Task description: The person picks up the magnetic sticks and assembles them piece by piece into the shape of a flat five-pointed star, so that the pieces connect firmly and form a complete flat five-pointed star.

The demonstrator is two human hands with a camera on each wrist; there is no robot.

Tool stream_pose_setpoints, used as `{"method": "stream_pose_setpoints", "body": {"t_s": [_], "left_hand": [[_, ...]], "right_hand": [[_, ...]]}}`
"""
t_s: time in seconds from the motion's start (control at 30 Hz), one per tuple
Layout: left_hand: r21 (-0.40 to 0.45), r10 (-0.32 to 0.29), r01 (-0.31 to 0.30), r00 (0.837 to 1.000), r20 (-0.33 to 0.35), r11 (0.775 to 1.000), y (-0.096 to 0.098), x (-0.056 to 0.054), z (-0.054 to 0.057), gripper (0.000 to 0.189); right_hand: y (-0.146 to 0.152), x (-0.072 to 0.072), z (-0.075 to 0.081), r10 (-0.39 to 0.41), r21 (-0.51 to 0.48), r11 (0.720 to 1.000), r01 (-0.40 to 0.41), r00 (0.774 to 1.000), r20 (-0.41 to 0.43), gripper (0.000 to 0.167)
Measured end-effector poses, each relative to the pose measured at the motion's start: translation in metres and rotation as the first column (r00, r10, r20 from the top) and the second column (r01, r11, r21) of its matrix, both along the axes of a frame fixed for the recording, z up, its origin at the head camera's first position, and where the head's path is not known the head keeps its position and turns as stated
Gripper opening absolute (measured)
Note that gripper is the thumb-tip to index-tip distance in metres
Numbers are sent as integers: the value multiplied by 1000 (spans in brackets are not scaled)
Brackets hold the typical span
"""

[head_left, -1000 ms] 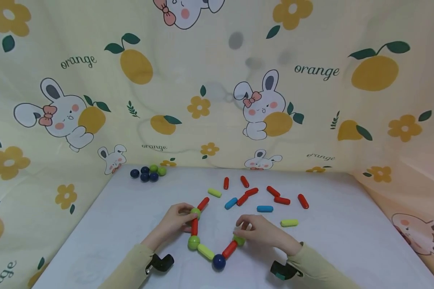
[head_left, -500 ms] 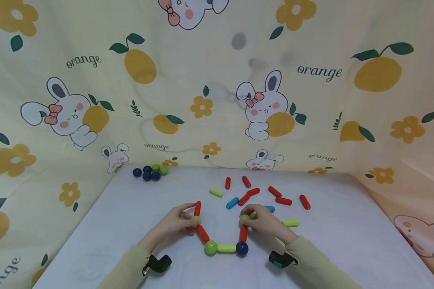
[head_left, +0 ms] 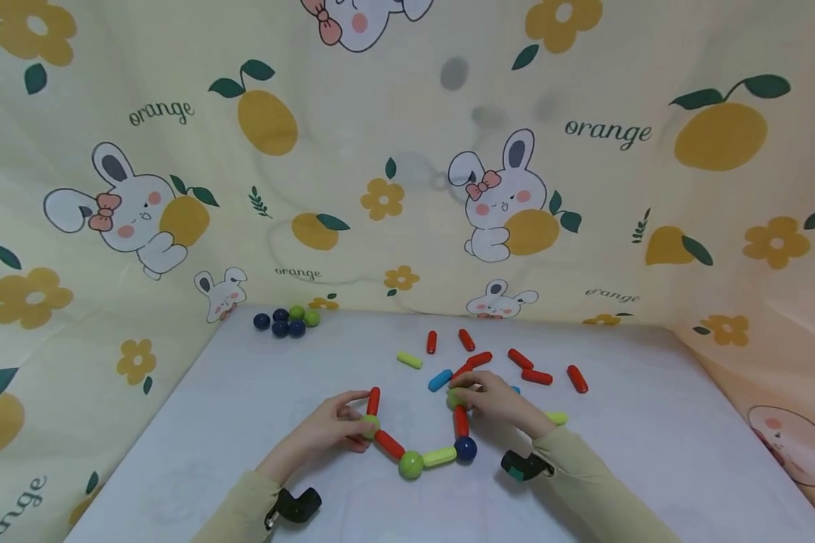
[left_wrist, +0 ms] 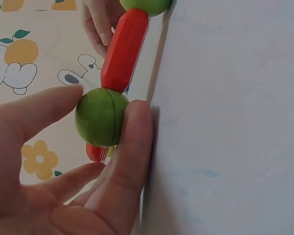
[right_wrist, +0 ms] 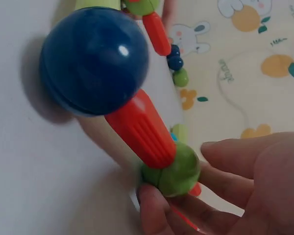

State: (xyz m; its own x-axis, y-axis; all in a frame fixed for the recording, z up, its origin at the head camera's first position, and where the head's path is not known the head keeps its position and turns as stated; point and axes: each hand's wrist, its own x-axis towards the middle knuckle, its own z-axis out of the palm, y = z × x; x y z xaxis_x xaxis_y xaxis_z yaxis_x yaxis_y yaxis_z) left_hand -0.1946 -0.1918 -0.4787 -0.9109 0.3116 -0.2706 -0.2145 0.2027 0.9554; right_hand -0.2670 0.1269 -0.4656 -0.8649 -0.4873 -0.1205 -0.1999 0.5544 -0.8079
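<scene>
A chain of balls and rods lies between the two hands. My left hand (head_left: 336, 424) pinches the green ball (left_wrist: 100, 117) at the chain's left side, thumb on one side and fingers on the other. From that ball one red rod (head_left: 374, 400) points away and another red rod (head_left: 389, 444) leads to a green ball (head_left: 410, 464) near me. A yellow-green rod (head_left: 440, 457) joins this to a dark blue ball (right_wrist: 94, 61). A ribbed red rod (right_wrist: 143, 129) runs on to the right-end green ball (right_wrist: 179, 171), which my right hand (head_left: 496, 400) pinches.
Behind the hands lie several loose red rods (head_left: 536, 376), a blue rod (head_left: 440, 379) and a yellow-green rod (head_left: 410, 360). Dark blue balls (head_left: 280, 329) and green balls (head_left: 312, 317) cluster at the back left. A printed cloth (head_left: 407, 249) hangs behind the white table (head_left: 244, 392).
The chain's near part has shifted right and swung round. My right hand has moved away from me with its green ball, after resting lower. The left-end red rod now points more straight away.
</scene>
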Motion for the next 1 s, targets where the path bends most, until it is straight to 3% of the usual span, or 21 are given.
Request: {"method": "stream_pose_setpoints", "body": {"t_s": [0.13, 0.23, 0.37, 0.43, 0.57, 0.7, 1.0], "left_hand": [[-18, -20, 20, 1000, 0, 1000, -2, -2, 3, 60], [-37, -23, 23, 1000, -2, 999, -3, -2, 5, 52], [-45, -18, 18, 1000, 0, 999, -5, -2, 5, 45], [-44, -17, 17, 1000, 2, 999, -6, -2, 5, 44], [-49, -27, 27, 1000, 0, 998, -7, -2, 5, 43], [-58, -34, 34, 999, 3, 998, -6, -3, 5, 43], [-21, -54, 54, 999, 1, 998, -6, -4, 4, 41]], "right_hand": [[4, -2, 3, 26, -32, 999, -25, 999, 24, 30], [5, -1, 6, -15, -27, 1000, 16, 1000, 16, 29], [0, 6, 16, -126, -18, 992, 124, 988, -87, 25], [-8, 11, 23, -136, -41, 990, 132, 983, -125, 24], [-30, 19, 31, -1, -104, 995, -9, 995, -99, 24], [-54, 25, 27, 155, -137, 978, -157, 988, -25, 28], [-90, 31, 16, 246, -165, 961, -224, 960, 131, 29]]}}
